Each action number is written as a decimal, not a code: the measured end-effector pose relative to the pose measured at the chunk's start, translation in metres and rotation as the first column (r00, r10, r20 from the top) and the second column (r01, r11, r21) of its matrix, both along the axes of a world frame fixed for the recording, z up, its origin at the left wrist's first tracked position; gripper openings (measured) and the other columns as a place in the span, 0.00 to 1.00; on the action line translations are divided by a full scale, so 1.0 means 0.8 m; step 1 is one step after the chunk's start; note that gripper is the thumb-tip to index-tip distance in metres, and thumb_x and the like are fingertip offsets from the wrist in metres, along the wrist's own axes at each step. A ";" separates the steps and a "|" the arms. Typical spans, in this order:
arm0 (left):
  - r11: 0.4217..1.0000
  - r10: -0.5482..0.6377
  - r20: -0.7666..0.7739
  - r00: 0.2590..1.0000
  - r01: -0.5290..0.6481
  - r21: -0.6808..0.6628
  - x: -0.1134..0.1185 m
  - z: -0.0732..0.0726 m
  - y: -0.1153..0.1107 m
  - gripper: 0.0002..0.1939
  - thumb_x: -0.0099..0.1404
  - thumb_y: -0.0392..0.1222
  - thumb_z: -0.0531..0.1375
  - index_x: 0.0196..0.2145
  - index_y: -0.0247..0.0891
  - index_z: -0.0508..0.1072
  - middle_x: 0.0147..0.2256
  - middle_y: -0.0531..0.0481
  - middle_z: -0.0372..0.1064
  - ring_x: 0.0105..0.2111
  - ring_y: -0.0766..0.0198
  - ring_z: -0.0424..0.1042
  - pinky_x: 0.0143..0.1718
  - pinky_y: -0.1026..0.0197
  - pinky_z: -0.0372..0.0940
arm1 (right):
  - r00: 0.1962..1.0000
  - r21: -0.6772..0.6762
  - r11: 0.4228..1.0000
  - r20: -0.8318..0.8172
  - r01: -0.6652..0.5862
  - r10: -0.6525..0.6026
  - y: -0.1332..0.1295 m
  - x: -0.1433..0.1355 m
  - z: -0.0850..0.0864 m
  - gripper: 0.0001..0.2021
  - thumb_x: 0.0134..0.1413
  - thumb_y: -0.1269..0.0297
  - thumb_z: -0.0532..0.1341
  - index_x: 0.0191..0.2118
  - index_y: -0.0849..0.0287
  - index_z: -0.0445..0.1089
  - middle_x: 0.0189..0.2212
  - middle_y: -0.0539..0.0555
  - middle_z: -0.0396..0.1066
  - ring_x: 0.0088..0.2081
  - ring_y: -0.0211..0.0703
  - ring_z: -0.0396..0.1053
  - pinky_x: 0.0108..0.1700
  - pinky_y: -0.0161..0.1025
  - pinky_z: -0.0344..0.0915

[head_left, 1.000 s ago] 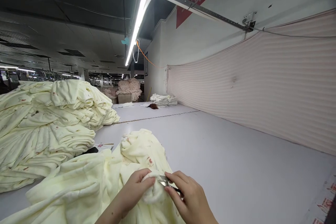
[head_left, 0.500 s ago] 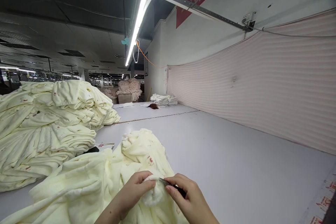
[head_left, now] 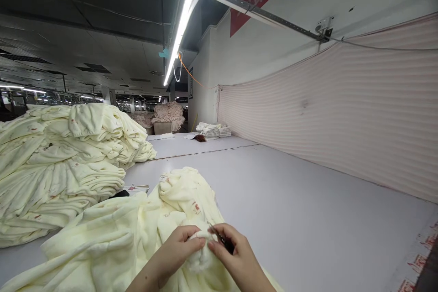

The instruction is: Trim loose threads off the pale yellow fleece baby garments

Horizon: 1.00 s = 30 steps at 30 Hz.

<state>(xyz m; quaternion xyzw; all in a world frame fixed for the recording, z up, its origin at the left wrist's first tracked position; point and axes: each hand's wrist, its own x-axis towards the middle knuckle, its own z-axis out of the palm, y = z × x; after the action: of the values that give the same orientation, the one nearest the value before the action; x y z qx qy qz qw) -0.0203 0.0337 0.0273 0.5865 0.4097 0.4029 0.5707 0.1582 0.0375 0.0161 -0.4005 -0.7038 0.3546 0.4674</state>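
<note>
On your smooth pale-grey surface (head_left: 290,219), a rumpled pale-yellow fleece garment (head_left: 150,223) lies near, left of centre; your left hand (head_left: 183,246) pinches its bunched edge (head_left: 201,234). Just right, your right hand (head_left: 234,253) grips small dark metal snips (head_left: 221,238), slanting far-left beside it.

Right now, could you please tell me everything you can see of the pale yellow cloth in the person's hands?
The pale yellow cloth looks soft, with a small reddish motif and a whiter, fuzzy patch. It lies rumpled on the pale table, running out of view below. The left hand pinches a gathered part; the right hand, gripping a small dark tool, seems to touch it too.
</note>
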 end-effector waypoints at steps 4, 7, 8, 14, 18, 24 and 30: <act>0.999 0.022 -0.016 1.000 -0.023 -0.048 -0.002 -0.008 -0.001 0.20 0.52 0.56 0.63 0.22 0.35 0.66 0.22 0.56 0.56 0.26 0.66 0.54 0.28 0.63 0.51 | 0.987 -0.063 0.996 -0.144 0.069 -0.078 0.006 -0.006 -0.009 0.18 0.55 0.47 0.57 0.25 0.57 0.64 0.20 0.44 0.55 0.24 0.37 0.55 0.27 0.33 0.56; 0.996 0.058 -0.007 0.998 -0.059 -0.074 -0.005 -0.013 -0.002 0.20 0.52 0.57 0.62 0.23 0.35 0.68 0.23 0.54 0.59 0.28 0.64 0.57 0.29 0.63 0.52 | 0.991 -0.045 0.993 -0.082 0.106 -0.109 0.001 0.008 -0.017 0.17 0.54 0.46 0.58 0.28 0.56 0.66 0.22 0.46 0.59 0.25 0.39 0.59 0.28 0.34 0.59; 0.995 0.067 -0.004 0.998 -0.067 -0.076 -0.006 -0.014 -0.002 0.20 0.51 0.57 0.62 0.23 0.35 0.68 0.24 0.54 0.59 0.28 0.64 0.58 0.30 0.63 0.53 | 0.995 -0.009 0.995 -0.028 0.097 -0.097 -0.002 0.013 -0.018 0.16 0.53 0.47 0.59 0.30 0.56 0.68 0.24 0.47 0.63 0.27 0.41 0.62 0.30 0.35 0.60; 0.997 0.043 -0.018 0.999 -0.044 -0.063 0.001 -0.018 -0.004 0.21 0.52 0.57 0.62 0.24 0.33 0.69 0.23 0.54 0.58 0.27 0.65 0.56 0.29 0.63 0.52 | 0.965 0.083 0.995 0.251 0.058 -0.078 -0.018 0.030 -0.008 0.14 0.56 0.52 0.58 0.41 0.53 0.76 0.32 0.53 0.72 0.32 0.45 0.70 0.33 0.36 0.63; 0.999 0.022 -0.023 1.000 -0.023 -0.041 0.002 -0.013 -0.010 0.20 0.54 0.55 0.62 0.23 0.33 0.69 0.22 0.56 0.55 0.26 0.66 0.54 0.28 0.64 0.50 | 0.958 0.085 0.994 0.275 0.062 -0.083 -0.021 0.023 0.005 0.14 0.58 0.53 0.57 0.39 0.53 0.77 0.31 0.53 0.73 0.33 0.45 0.70 0.34 0.36 0.63; 0.997 0.017 -0.048 0.999 -0.021 -0.078 0.000 -0.013 -0.013 0.22 0.53 0.59 0.61 0.25 0.34 0.70 0.25 0.53 0.61 0.29 0.63 0.60 0.32 0.63 0.56 | 0.992 -0.025 0.999 0.127 0.025 -0.021 -0.016 0.017 -0.012 0.15 0.52 0.52 0.62 0.42 0.54 0.74 0.32 0.51 0.71 0.33 0.44 0.66 0.36 0.37 0.61; 0.998 -0.026 -0.231 0.973 0.037 0.043 -0.017 0.015 -0.018 0.17 0.57 0.55 0.59 0.26 0.36 0.74 0.28 0.52 0.67 0.34 0.60 0.67 0.38 0.61 0.61 | 0.998 -0.076 0.995 0.009 -0.060 0.061 -0.012 0.008 -0.034 0.19 0.56 0.47 0.57 0.25 0.57 0.59 0.22 0.45 0.51 0.27 0.38 0.51 0.29 0.35 0.51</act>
<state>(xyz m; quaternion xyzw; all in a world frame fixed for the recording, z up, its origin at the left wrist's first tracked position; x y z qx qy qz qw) -0.0335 0.0192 0.0393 0.6489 0.4542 0.3325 0.5119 0.1642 0.0280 -0.0107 -0.3985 -0.7044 0.3927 0.4369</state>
